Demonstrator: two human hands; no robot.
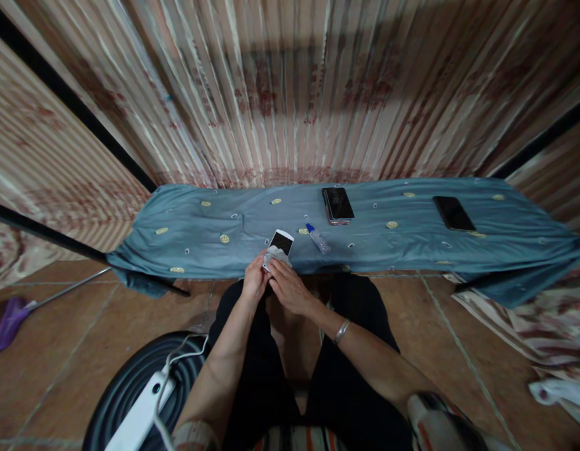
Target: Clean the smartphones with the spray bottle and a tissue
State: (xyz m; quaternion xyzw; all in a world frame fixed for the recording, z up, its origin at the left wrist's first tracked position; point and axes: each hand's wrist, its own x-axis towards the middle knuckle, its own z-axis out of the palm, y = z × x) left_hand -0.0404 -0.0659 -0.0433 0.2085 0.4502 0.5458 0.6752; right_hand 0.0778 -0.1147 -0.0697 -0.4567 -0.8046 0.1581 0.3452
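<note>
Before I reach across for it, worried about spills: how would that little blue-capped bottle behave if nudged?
The small bottle lies on its side on the blue cloth, so it would probably roll rather than tip. It looks clear, thin plastic, likely light. The soft, wrinkled cloth may slow it.

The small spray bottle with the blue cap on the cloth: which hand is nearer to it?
The right hand is nearer: the small spray bottle lies just up and right of it. The left hand sits farther away, beyond the white phone and wipe.
</note>
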